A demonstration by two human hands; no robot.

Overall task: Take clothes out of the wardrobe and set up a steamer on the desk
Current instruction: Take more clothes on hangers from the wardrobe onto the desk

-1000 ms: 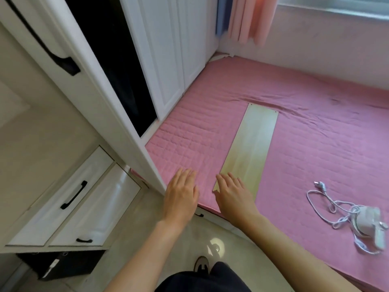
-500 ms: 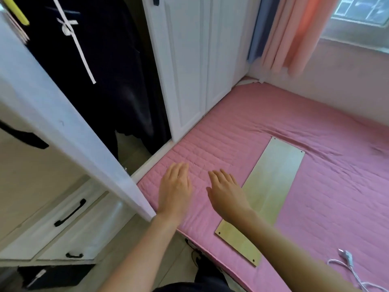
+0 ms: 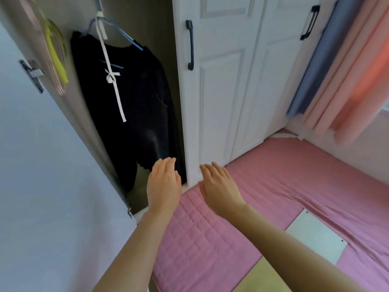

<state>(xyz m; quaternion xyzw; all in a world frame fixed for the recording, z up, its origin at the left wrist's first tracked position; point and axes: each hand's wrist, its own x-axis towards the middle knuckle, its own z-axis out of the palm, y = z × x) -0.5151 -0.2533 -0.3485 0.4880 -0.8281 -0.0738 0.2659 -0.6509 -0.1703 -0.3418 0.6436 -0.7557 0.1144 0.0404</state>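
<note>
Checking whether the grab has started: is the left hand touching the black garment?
Cannot tell. Head view: the left hand has straight fingers overlapping the black garment hem, but no contact or gap shows plainly.

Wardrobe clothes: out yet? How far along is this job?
Done: the wardrobe door stands open. In hand: the left hand and right hand reach, open and empty, toward the black garment, which hangs inside on its blue hanger. Left: taking it out and setting up the steamer; no steamer or desk shows here.
</note>
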